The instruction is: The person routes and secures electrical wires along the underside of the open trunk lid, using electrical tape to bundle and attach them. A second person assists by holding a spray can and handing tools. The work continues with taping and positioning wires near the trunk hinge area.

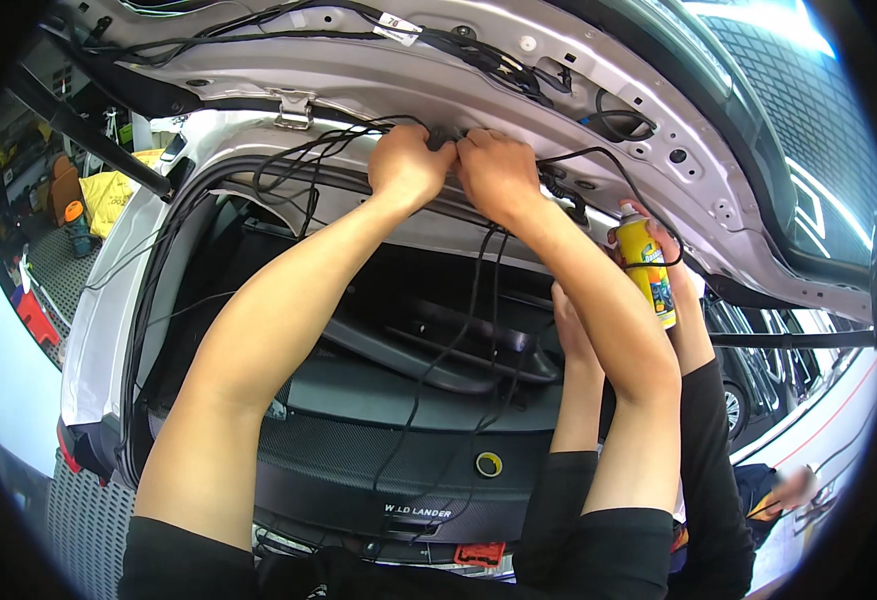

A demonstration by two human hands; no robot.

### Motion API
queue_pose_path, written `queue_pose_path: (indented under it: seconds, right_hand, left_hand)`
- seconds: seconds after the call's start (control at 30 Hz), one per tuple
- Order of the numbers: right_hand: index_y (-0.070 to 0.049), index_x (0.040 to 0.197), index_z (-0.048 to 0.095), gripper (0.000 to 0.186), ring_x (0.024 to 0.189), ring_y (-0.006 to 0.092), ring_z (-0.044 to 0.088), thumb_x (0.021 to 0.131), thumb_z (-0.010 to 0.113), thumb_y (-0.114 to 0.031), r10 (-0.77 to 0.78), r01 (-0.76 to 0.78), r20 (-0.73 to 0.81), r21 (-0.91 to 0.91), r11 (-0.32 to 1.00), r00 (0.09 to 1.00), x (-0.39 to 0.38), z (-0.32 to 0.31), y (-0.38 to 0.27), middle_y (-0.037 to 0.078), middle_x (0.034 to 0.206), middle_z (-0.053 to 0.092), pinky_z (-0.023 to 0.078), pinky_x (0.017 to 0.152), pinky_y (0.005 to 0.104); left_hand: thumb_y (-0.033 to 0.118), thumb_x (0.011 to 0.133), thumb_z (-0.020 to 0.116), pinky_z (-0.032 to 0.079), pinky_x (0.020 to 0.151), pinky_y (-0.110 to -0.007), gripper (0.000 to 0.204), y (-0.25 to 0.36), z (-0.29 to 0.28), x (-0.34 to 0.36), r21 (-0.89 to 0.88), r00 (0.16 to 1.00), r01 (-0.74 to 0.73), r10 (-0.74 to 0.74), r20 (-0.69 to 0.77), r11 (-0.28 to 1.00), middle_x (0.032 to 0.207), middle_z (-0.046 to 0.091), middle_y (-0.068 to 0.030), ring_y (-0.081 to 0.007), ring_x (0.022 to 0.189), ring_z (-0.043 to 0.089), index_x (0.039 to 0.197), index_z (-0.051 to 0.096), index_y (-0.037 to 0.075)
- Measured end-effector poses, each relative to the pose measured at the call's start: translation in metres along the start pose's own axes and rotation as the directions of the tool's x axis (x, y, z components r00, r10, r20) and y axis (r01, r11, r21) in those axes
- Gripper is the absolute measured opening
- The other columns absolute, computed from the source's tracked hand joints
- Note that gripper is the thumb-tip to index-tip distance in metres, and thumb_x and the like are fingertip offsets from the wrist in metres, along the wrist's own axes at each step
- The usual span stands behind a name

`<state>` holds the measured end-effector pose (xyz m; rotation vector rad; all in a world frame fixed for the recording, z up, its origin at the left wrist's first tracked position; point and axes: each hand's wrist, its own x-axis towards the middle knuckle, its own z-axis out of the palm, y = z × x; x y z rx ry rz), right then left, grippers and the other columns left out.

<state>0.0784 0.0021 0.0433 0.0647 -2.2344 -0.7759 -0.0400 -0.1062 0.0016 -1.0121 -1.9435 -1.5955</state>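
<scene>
Up at the hinge edge of the raised tailgate point(598, 75), my left hand point(405, 165) and my right hand point(498, 175) work close together, fingers curled in. Thin black cables point(333, 135) run from the left into my left hand, which is closed on them. Between the two hands a small dark piece shows, mostly covered. My right hand is closed too, but its fingers hide what it grips. Another black cable point(598, 152) comes out beside it and loops down to the right. To the right of my right forearm, a co-worker's hand point(666, 240) holds a yellow spray can point(642, 265).
Loose cables hang across the open trunk, above its dark sill panel point(338, 450). A roll of tape point(488, 464) lies on that panel. Support struts point(88, 130) flank the opening. The co-worker's arms point(703, 450) reach in beside my right arm. A yellow cloth point(118, 195) is at far left.
</scene>
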Motion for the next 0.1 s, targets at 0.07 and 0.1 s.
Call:
queue_pose_path:
  seconds: [0.07, 0.1]
  right_hand:
    - [-0.004, 0.094, 0.073, 0.017, 0.1, 0.0358, 0.07, 0.084, 0.077, -0.017, 0.024, -0.023, -0.038, 0.02, 1.0, 0.999, -0.0073, 0.0053, -0.0044, 0.013, 0.101, 0.07, 0.058, 0.081, 0.0499]
    - [-0.004, 0.094, 0.073, 0.017, 0.1, 0.0358, 0.07, 0.084, 0.077, -0.017, 0.025, -0.024, -0.035, 0.024, 0.999, 0.999, -0.0092, 0.0067, -0.0051, 0.013, 0.101, 0.07, 0.058, 0.081, 0.0499]
  left_hand:
    - [0.039, 0.085, 0.08, 0.056, 0.076, -0.049, 0.039, -0.0006, -0.0001, 0.0013, 0.035, 0.996, 0.049, -0.051, 0.069, 0.998, 0.082, 0.073, -0.022, -0.0375, 0.083, 0.073, 0.086, 0.075, 0.0]
    - [0.042, 0.085, 0.08, 0.058, 0.08, -0.05, 0.04, 0.0005, -0.0019, 0.002, 0.055, 0.991, 0.073, -0.079, 0.106, 0.996, 0.088, 0.076, -0.0227, -0.0393, 0.09, 0.075, 0.089, 0.076, 0.002]
